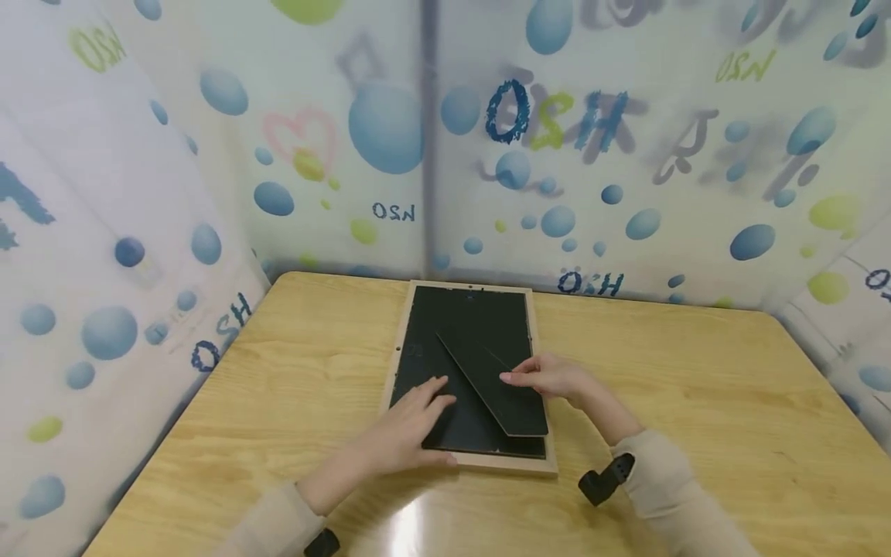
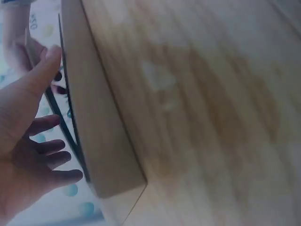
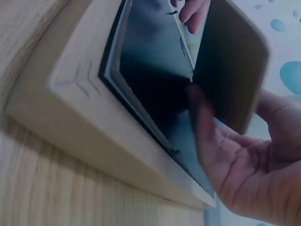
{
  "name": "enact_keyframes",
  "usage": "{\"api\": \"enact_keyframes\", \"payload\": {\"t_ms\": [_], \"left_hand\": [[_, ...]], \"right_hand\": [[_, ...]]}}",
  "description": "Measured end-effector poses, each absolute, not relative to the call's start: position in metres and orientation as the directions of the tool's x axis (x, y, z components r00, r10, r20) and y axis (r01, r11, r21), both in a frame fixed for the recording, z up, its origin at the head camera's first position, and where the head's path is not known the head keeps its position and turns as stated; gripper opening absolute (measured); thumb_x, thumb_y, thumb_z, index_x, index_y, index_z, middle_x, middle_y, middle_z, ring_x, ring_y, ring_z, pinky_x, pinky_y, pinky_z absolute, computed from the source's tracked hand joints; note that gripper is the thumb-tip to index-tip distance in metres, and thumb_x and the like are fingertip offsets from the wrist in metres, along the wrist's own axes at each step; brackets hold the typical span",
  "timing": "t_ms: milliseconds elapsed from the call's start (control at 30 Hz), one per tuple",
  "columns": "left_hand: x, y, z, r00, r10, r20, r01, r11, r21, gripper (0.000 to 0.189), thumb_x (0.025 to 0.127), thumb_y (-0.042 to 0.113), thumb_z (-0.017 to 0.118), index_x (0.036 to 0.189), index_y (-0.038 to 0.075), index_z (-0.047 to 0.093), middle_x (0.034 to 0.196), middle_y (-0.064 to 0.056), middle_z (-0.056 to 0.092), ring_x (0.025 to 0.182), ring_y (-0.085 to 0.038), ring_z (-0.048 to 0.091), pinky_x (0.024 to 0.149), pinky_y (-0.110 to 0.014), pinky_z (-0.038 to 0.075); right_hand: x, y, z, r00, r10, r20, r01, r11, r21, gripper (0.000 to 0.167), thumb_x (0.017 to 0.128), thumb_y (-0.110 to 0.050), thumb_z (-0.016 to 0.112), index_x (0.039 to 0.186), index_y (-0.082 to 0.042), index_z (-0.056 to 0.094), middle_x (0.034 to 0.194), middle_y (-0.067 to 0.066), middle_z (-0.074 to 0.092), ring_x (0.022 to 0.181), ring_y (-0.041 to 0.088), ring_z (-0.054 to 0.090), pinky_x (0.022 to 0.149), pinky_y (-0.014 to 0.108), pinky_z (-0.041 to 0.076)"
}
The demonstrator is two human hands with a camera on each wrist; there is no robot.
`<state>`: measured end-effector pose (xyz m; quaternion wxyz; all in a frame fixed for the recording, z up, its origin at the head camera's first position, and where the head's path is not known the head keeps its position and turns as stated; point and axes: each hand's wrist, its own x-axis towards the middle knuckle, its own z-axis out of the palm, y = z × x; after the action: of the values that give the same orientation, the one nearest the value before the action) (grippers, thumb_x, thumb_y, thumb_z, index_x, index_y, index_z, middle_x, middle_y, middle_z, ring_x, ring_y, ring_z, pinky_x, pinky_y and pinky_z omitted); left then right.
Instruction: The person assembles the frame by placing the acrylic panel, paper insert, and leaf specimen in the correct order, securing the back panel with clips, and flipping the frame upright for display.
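Observation:
A picture frame with a light wooden rim [image 1: 501, 464] lies face down, its black backing board [image 1: 466, 317] uppermost. From the board an easel stand flap [image 1: 504, 402], black on its upper side, is tilted up at an angle. My right hand [image 1: 557, 377] pinches the flap by its right edge. In the right wrist view the flap [image 3: 228, 66] stands raised from the board, fingers beneath it and the thumb on its far side. My left hand [image 1: 407, 429] is at the frame's lower left corner, fingers spread over the board and thumb near the front rim.
The frame sits toward the middle of a wooden table [image 1: 689, 387], reaching nearly to its back edge. Behind and at both sides hang pale curtains [image 1: 306, 131] with blue and green bubble prints. A black wrist device [image 1: 605, 480] is strapped at the right sleeve.

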<state>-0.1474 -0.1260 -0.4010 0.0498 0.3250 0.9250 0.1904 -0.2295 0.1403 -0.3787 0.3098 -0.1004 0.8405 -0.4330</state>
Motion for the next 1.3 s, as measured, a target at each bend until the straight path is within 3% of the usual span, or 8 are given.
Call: {"api": "enact_keyframes", "payload": {"t_ms": [233,433,533,633,833,1033,1167,1300], "left_hand": [[-0.145,-0.12,-0.403,-0.716,0.687,0.124,0.692,0.676,0.254,0.06,0.084,0.045,0.06,0.128,0.006,0.046,0.141,-0.014,0.038,0.128,-0.027,0.039,0.105,-0.045,0.034],[-0.148,-0.119,-0.401,-0.631,0.748,0.206,0.776,0.614,0.147,0.05,0.085,0.04,0.061,0.123,0.008,0.052,0.132,-0.008,0.047,0.122,-0.022,0.046,0.1,-0.039,0.041],[-0.149,-0.117,-0.402,-0.567,0.787,0.243,0.812,0.584,0.007,0.044,0.086,0.037,0.061,0.117,0.008,0.056,0.126,-0.005,0.053,0.116,-0.018,0.052,0.095,-0.034,0.046],[-0.15,-0.115,-0.403,-0.461,0.839,0.289,0.838,0.518,-0.169,0.035,0.085,0.034,0.062,0.11,0.009,0.06,0.116,-0.002,0.059,0.108,-0.014,0.056,0.086,-0.029,0.05],[-0.151,-0.115,-0.408,-0.249,0.885,0.392,0.797,0.418,-0.436,0.013,0.091,0.015,0.052,0.094,0.012,0.064,0.097,0.004,0.064,0.089,-0.007,0.061,0.068,-0.018,0.052],[-0.153,-0.117,-0.41,-0.216,0.884,0.414,0.747,0.423,-0.514,0.044,0.098,0.001,0.02,0.083,0.013,0.059,0.085,0.006,0.061,0.074,-0.004,0.056,0.05,-0.01,0.045],[-0.152,-0.117,-0.41,-0.237,0.895,0.377,0.745,0.417,-0.52,0.048,0.098,0.001,0.014,0.082,0.014,0.057,0.083,0.007,0.059,0.071,-0.003,0.055,0.046,-0.009,0.041],[-0.151,-0.117,-0.409,-0.237,0.9,0.365,0.739,0.411,-0.533,0.05,0.098,0.001,0.011,0.082,0.014,0.057,0.083,0.007,0.058,0.071,-0.003,0.055,0.044,-0.009,0.039]], "right_hand": [[-0.232,0.138,-0.381,-0.745,-0.51,-0.43,0.323,0.289,-0.901,0.015,0.092,-0.018,0.053,0.083,-0.01,0.061,0.075,-0.005,0.064,0.07,0.007,0.062,0.067,0.022,0.053],[-0.235,0.138,-0.369,-0.746,-0.497,-0.443,0.394,0.207,-0.896,0.021,0.093,-0.017,0.05,0.079,-0.016,0.064,0.073,-0.006,0.067,0.067,0.005,0.065,0.064,0.021,0.054],[-0.235,0.138,-0.371,-0.748,-0.485,-0.454,0.409,0.203,-0.89,0.018,0.093,-0.017,0.05,0.081,-0.014,0.064,0.073,-0.005,0.067,0.067,0.006,0.065,0.064,0.022,0.054],[-0.232,0.139,-0.378,-0.76,-0.465,-0.454,0.375,0.257,-0.891,0.017,0.092,-0.017,0.052,0.097,-0.003,0.062,0.079,-0.003,0.067,0.072,0.007,0.065,0.069,0.024,0.055],[-0.221,0.137,-0.382,-0.841,-0.394,-0.372,0.053,0.623,-0.78,0.058,0.088,-0.03,0.06,0.127,0.01,0.043,0.116,0.022,0.057,0.1,0.024,0.058,0.086,0.038,0.049],[-0.199,0.126,-0.376,-0.883,-0.465,-0.07,-0.344,0.741,-0.577,0.068,0.083,-0.039,0.065,0.135,-0.004,0.038,0.127,0.025,0.045,0.116,0.039,0.046,0.093,0.051,0.042],[-0.183,0.116,-0.373,-0.743,-0.652,0.151,-0.668,0.705,-0.24,0.073,0.072,-0.051,0.07,0.13,-0.015,0.046,0.135,0.018,0.039,0.125,0.04,0.036,0.1,0.057,0.032],[-0.178,0.111,-0.376,-0.55,-0.805,0.223,-0.816,0.575,0.065,0.062,0.066,-0.054,0.073,0.116,-0.02,0.058,0.131,0.01,0.046,0.126,0.035,0.037,0.103,0.054,0.031]]}}
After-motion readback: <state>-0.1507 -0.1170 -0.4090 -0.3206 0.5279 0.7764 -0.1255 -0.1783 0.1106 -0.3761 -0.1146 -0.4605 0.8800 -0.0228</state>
